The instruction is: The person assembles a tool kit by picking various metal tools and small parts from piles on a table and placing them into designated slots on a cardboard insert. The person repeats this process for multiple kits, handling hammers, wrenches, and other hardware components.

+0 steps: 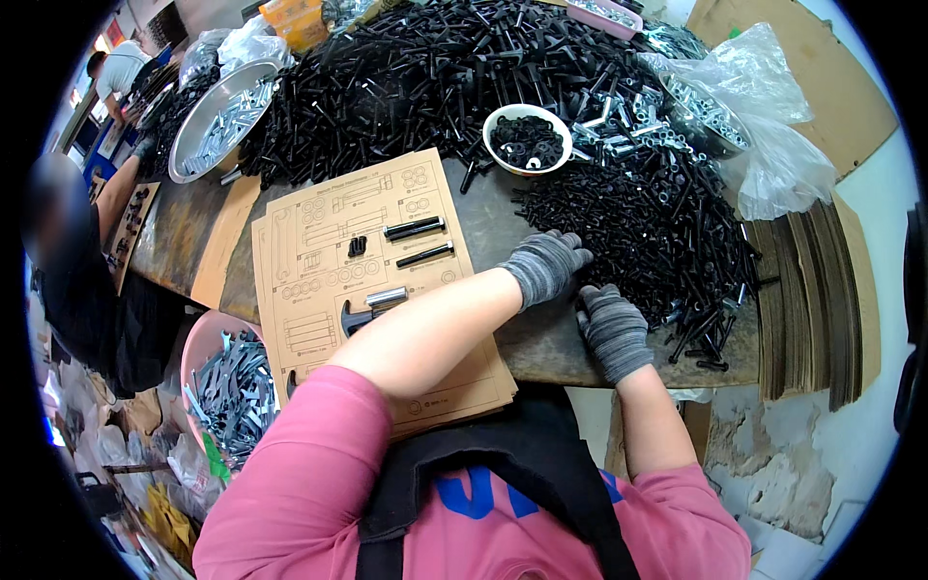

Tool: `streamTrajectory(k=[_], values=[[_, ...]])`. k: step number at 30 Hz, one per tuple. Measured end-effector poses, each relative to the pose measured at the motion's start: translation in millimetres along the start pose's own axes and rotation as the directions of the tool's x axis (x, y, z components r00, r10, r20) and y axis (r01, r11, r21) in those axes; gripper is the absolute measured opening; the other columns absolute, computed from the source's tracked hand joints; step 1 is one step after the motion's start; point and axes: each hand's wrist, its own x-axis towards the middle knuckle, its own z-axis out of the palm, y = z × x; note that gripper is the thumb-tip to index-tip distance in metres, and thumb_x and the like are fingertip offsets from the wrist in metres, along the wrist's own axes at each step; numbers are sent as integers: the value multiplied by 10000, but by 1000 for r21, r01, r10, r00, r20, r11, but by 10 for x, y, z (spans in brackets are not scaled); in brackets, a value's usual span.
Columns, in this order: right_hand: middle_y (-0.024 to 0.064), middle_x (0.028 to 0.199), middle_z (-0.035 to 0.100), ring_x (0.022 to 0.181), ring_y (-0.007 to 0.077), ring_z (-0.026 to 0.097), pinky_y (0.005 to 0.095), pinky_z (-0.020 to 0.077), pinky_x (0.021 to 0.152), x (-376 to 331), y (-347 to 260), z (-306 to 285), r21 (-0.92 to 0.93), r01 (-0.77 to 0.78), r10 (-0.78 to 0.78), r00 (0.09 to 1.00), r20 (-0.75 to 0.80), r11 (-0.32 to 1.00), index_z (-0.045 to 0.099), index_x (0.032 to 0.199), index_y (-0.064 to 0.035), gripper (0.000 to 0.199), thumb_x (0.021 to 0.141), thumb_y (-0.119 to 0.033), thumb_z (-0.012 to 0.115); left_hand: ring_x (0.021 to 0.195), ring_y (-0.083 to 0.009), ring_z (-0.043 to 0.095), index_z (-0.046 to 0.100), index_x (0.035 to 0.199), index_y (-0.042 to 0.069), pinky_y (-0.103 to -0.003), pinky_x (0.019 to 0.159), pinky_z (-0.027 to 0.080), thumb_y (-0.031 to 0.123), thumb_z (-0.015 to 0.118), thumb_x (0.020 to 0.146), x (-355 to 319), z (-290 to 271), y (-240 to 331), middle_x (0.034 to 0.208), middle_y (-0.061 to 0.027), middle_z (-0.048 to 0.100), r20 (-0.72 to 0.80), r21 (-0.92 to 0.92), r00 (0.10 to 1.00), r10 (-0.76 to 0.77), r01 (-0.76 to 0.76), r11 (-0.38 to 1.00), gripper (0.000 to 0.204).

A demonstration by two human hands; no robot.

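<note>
Bowl (527,138) behind both hands, card sheet (319,261) left of them, screw pile (648,227) right

Steel bowl (208,121) w/ silver bolts, pink tub (198,348), cardboard stack (817,309), plastic bags (773,145).

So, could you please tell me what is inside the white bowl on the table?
The white bowl holds small black washers or nuts, with one pale piece among them. They cover its bottom, so nothing beneath shows.

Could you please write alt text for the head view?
Two grey-gloved hands, left hand and right hand, rest at the edge of a heap of black metal screws on a worn table. Left lies a brown printed cardboard sheet holding a few parts.
</note>
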Motion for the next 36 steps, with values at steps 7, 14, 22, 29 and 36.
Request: streamTrajectory(k=[7,14,22,29,36], values=[[172,952,545,780,301,604,390,500,632,22,105,5,-119,155,-148,987,64,981,535,964,-93,191,821,-159,428,900,-316,568,593,955,64,-393,766,468,115,582,720,179,-45,-7,927,-155,588,250,52,965,-78,67,996,241],[144,933,560,800,288,603,384,504,631,28,88,-55,-154,319,-316,948,45,935,550,952,-113,184,825,-165,428,877,-333,580,606,958,58,-384,750,481,98,572,720,157,-77,70,944,-166,603,301,42,949,-94,85,995,244],[149,862,574,797,293,585,385,490,682,215,196,-209,16,412,-413,910,32,911,561,935,-101,192,785,-205,503,863,-328,587,619,929,57,-379,732,485,137,619,695,64,-40,-34,945,-175,601,255,-40,954,-159,175,984,246],[146,890,583,741,278,608,383,501,584,345,30,-44,-254,319,-324,946,22,913,564,886,-83,152,820,-145,442,829,-315,575,601,931,60,-374,735,463,130,603,705,-578,-646,-213,848,-145,606,108,-163,989,-101,118,979,237],[126,831,589,712,275,610,374,501,564,413,-111,-199,-418,530,-507,844,176,737,595,822,-69,149,792,-150,473,789,-264,584,604,910,59,-333,729,471,110,626,712,-1730,-1073,-1067,837,-121,615,64,-182,938,-340,346,921,205]])
